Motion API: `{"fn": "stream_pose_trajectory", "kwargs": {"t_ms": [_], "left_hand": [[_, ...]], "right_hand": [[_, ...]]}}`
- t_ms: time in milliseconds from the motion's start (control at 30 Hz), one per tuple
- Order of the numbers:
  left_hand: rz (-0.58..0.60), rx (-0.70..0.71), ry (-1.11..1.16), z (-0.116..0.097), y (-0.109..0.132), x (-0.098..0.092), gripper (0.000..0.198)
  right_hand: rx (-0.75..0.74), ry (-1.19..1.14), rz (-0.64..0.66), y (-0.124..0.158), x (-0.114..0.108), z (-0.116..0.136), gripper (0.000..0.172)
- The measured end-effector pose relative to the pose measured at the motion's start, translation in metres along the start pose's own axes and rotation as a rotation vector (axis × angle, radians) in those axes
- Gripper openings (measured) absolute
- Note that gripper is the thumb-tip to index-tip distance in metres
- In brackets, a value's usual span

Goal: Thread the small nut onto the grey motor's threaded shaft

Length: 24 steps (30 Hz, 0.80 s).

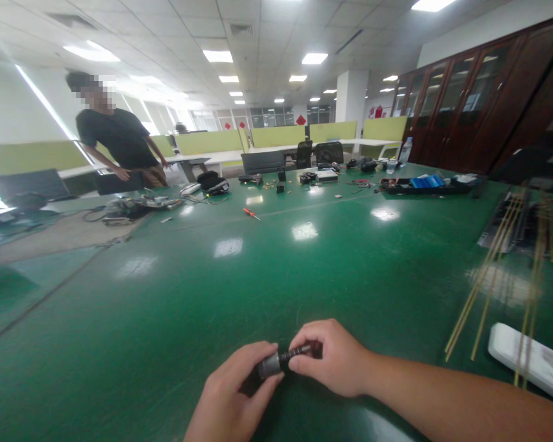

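Note:
My left hand (233,393) is closed around a short grey metal cylinder (270,366), thumb and fingers on opposite sides of it. Out of the cylinder's right end comes a dark ribbed shaft (294,353), tilted slightly upward. The fingers of my right hand (336,357) are curled in a pinch around this shaft, and its far tip is partly hidden by them. Both hands are close together, low over the near part of the green table (267,282). I cannot tell exactly what kind of part the cylinder and shaft are.
A red-handled screwdriver (251,213) lies farther up the table. Thin yellow rods (482,282) and a white case (529,356) are at the right. A black tray (428,189), a bottle (406,151) and small electronics line the far edge. A person (120,138) stands at the back left.

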State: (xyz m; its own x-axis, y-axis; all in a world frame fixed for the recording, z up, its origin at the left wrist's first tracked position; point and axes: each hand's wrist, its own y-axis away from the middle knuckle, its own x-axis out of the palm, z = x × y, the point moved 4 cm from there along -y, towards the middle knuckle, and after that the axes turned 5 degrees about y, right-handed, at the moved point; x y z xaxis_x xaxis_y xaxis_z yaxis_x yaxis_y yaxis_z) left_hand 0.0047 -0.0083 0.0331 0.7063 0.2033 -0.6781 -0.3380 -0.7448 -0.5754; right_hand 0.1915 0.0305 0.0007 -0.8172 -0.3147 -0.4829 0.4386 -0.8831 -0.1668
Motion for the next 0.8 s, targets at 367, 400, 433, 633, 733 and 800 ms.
{"fn": "stream_pose_trajectory", "kwargs": {"t_ms": [367,400,433,633,733,800], "left_hand": [[-0.016,0.011,-0.012,0.0015,0.0007,-0.0008,0.017],[-0.015,0.011,-0.015,0.0016,0.0008,-0.0009,0.017],[-0.013,0.012,-0.017,0.0018,0.0009,-0.0009,0.017],[-0.015,0.011,-0.019,0.0025,0.0017,-0.0007,0.019],[-0.019,0.018,-0.024,0.0020,0.0009,-0.0011,0.019],[-0.018,0.016,-0.031,0.0021,0.0004,-0.0018,0.019]], "right_hand": [[0.008,-0.011,-0.005,-0.0005,-0.0014,0.0008,0.010],[0.007,-0.009,-0.004,-0.0004,-0.0012,0.0005,0.010],[0.006,-0.009,-0.006,-0.0002,-0.0010,0.0003,0.010],[0.009,-0.009,-0.001,-0.0002,-0.0003,-0.0001,0.010],[0.011,-0.007,0.003,-0.0009,-0.0005,0.0000,0.010],[0.009,-0.006,0.003,-0.0011,-0.0008,0.0000,0.011]]}}
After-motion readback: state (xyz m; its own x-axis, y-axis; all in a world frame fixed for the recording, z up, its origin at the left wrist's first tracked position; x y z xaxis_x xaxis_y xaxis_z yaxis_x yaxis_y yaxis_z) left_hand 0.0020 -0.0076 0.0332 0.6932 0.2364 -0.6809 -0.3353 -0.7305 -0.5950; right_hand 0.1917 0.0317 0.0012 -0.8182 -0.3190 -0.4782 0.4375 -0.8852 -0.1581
